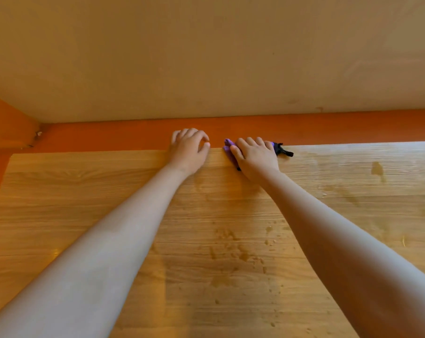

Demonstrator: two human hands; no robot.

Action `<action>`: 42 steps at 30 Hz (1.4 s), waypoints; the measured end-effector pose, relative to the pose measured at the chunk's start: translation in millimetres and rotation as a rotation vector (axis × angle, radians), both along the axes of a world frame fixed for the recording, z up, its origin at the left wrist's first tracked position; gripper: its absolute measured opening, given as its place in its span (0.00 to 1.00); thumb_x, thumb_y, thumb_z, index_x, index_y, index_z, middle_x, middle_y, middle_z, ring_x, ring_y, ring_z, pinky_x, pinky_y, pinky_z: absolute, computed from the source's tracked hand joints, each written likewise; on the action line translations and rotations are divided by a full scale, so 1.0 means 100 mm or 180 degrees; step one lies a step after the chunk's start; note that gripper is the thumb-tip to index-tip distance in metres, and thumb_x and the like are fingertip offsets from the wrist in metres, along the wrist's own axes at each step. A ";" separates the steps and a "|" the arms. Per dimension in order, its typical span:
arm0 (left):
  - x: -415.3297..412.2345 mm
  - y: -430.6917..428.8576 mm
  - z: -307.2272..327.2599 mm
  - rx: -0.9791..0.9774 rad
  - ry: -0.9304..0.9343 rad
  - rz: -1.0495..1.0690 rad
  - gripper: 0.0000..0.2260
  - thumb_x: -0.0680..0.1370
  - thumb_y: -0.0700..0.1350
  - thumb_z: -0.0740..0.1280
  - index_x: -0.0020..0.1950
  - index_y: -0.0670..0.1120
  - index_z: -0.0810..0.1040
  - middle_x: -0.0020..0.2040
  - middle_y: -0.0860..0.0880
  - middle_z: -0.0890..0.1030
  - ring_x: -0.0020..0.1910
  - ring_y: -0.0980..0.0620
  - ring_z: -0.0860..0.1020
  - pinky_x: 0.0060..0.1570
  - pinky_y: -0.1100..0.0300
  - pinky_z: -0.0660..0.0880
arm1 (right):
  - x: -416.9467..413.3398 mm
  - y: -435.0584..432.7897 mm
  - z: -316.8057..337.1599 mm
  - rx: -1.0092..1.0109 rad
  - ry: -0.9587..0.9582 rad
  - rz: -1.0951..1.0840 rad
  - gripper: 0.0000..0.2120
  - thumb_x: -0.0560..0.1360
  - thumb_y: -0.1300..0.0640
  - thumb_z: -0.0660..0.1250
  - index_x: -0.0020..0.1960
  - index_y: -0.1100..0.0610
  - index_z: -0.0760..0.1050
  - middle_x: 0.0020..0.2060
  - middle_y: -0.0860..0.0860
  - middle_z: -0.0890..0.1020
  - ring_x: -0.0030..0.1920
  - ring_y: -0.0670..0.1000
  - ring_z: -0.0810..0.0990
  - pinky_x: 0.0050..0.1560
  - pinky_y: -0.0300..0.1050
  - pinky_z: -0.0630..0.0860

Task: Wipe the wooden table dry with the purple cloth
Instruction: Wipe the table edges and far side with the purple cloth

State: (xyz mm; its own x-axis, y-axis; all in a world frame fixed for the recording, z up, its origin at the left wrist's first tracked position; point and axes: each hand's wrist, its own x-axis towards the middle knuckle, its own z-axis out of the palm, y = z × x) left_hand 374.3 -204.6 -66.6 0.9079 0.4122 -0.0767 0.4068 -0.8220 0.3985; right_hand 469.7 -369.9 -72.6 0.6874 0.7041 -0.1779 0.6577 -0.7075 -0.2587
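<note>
Cloth [228, 152] may be pushed off the far tabletop [84, 191] edge.
Cloth is pressed under right hand [256, 156], grip flat; left hand [188, 150] beside it is curled, hold unclear.
</note>
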 end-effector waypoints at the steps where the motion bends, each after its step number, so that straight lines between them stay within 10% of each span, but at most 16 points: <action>1: 0.08 -0.01 -0.02 -0.0130 0.0143 0.0060 0.11 0.80 0.50 0.58 0.55 0.49 0.77 0.56 0.51 0.78 0.60 0.50 0.71 0.64 0.55 0.57 | 0.05 -0.08 -0.01 0.0031 -0.0059 0.0014 0.19 0.82 0.43 0.46 0.57 0.52 0.71 0.55 0.52 0.77 0.59 0.56 0.71 0.60 0.52 0.62; 10: 0.09 -0.04 -0.20 0.0116 0.0299 0.0099 0.21 0.81 0.54 0.54 0.34 0.47 0.75 0.30 0.51 0.75 0.38 0.47 0.74 0.60 0.52 0.63 | 0.68 -1.01 0.00 -0.0123 -0.0059 -0.0235 0.20 0.81 0.42 0.46 0.58 0.52 0.71 0.54 0.53 0.77 0.58 0.56 0.71 0.59 0.52 0.62; 24: 0.12 0.02 -0.19 -0.0525 0.0554 0.0445 0.18 0.77 0.63 0.56 0.42 0.52 0.78 0.43 0.54 0.81 0.56 0.46 0.71 0.54 0.56 0.57 | 0.26 -0.44 0.03 -0.0065 0.0069 -0.0031 0.19 0.82 0.46 0.46 0.62 0.53 0.69 0.60 0.52 0.75 0.62 0.55 0.69 0.64 0.51 0.59; 42: 0.11 -0.01 -0.09 -0.0569 0.0448 0.0243 0.17 0.77 0.62 0.58 0.42 0.52 0.79 0.44 0.54 0.81 0.49 0.51 0.75 0.53 0.56 0.56 | 0.12 -0.23 0.03 -0.0256 0.0080 -0.0425 0.19 0.82 0.45 0.45 0.60 0.53 0.70 0.59 0.53 0.75 0.62 0.56 0.68 0.66 0.53 0.56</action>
State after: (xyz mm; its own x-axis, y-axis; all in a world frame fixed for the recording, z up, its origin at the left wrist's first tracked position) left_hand 385.4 -205.8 -75.3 0.8498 0.4476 -0.2783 0.5269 -0.7082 0.4699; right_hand 482.2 -393.0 -69.2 0.7686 0.5896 -0.2483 0.5505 -0.8072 -0.2129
